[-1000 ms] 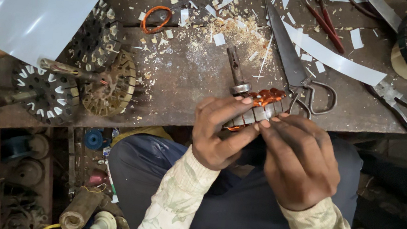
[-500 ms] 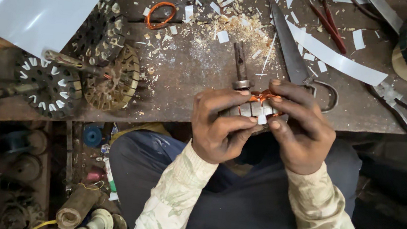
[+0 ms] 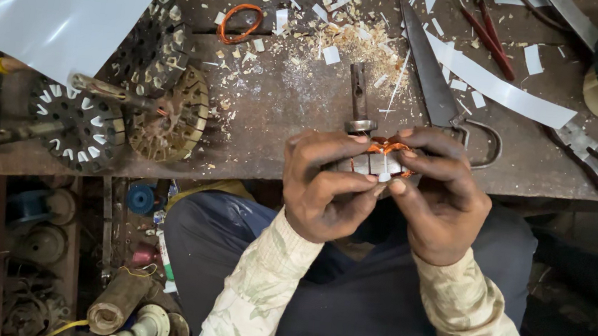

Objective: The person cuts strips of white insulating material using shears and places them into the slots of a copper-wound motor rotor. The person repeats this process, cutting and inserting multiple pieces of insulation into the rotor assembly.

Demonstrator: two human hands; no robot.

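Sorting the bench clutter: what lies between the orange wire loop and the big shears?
In the head view, sawdust and white paper scraps lie between the wire loop and shears.

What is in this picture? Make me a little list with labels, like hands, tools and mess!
Left hand: grips the motor armature from the left.
Right hand: grips the same armature from the right, fingertips on its copper winding.
Armature: shaft points away from the person, over the workbench edge.
Tools: big scissors just beyond the hands; red-handled pliers farther back.
Mess: white paper scraps and shavings.
Left side: round slotted stator cores.
Loose bit: orange wire loop.
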